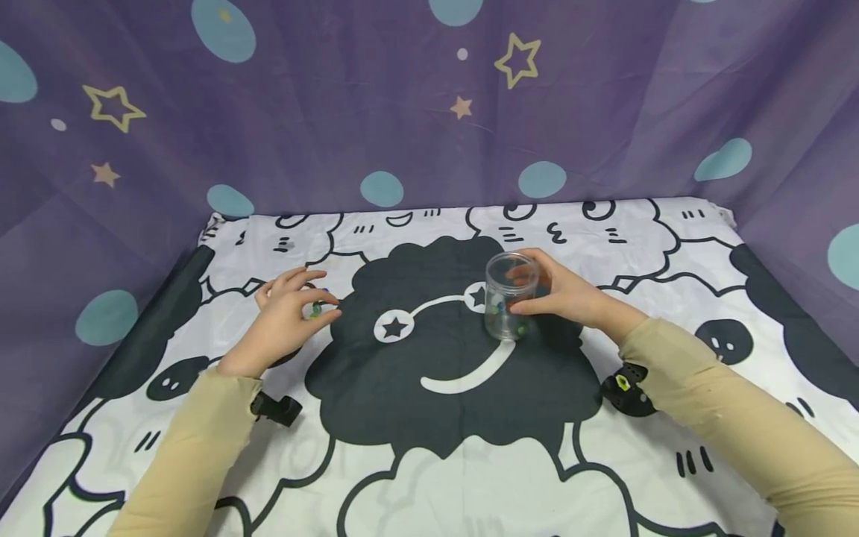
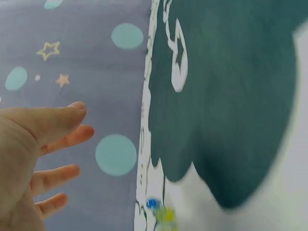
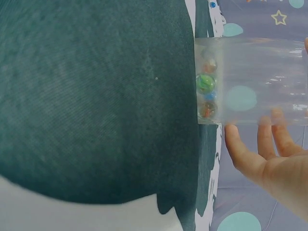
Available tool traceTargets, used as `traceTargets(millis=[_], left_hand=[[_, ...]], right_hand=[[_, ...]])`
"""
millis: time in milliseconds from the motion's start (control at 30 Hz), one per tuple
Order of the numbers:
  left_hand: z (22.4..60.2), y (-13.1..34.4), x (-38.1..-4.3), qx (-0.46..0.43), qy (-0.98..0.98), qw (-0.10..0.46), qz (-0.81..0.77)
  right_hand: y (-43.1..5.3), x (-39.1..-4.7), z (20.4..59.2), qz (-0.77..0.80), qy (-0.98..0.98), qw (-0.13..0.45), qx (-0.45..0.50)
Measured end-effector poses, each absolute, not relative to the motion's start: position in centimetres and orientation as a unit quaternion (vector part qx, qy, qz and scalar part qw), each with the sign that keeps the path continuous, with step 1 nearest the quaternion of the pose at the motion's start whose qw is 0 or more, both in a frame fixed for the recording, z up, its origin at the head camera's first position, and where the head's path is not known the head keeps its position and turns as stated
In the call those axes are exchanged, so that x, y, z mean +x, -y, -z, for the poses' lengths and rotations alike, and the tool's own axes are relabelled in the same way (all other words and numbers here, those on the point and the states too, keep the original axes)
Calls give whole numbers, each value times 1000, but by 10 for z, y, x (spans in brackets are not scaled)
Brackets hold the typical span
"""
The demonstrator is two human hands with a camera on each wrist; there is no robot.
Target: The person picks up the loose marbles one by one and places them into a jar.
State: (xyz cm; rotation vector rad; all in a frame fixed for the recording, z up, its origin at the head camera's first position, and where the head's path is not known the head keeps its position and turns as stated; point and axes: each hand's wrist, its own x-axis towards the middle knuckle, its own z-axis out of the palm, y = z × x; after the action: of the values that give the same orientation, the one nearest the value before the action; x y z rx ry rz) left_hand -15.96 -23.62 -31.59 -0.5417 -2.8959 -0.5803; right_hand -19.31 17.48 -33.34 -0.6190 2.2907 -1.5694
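A clear plastic jar (image 1: 502, 294) stands upright on the dark patch of the cloth, its mouth uncovered. My right hand (image 1: 560, 292) holds it from the right side, thumb in front and fingers behind. Several glass marbles (image 3: 206, 83), one of them green, lie at the jar's bottom in the right wrist view. On the left, my left hand (image 1: 285, 317) hovers with thumb and fingers apart, nothing between them. Close by its fingers are a few loose marbles (image 1: 317, 307), partly hidden in the head view. The left wrist view shows these blue and yellow-green marbles (image 2: 165, 214) beyond the hand.
A cloth printed with cartoon sheep (image 1: 463, 403) covers the table. Behind it hangs a purple curtain (image 1: 403, 112) with stars and blue dots. Dark wrist cameras (image 1: 277, 409) are strapped under both sleeves.
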Motion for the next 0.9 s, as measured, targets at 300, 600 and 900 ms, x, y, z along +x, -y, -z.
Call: traceTargets(millis=[300,600,900], left_hand=[[321,261,-156,-147,972,77,167],[323,275,-155,-137,978,58,145],[331,284,-159,-113,986,14,119]], right_hand=[[-174,-193,332,545,-797,153,-211],[-175,-192,332,546,-797,154,-209],[-174,-193,332,545,-796,155,-212]])
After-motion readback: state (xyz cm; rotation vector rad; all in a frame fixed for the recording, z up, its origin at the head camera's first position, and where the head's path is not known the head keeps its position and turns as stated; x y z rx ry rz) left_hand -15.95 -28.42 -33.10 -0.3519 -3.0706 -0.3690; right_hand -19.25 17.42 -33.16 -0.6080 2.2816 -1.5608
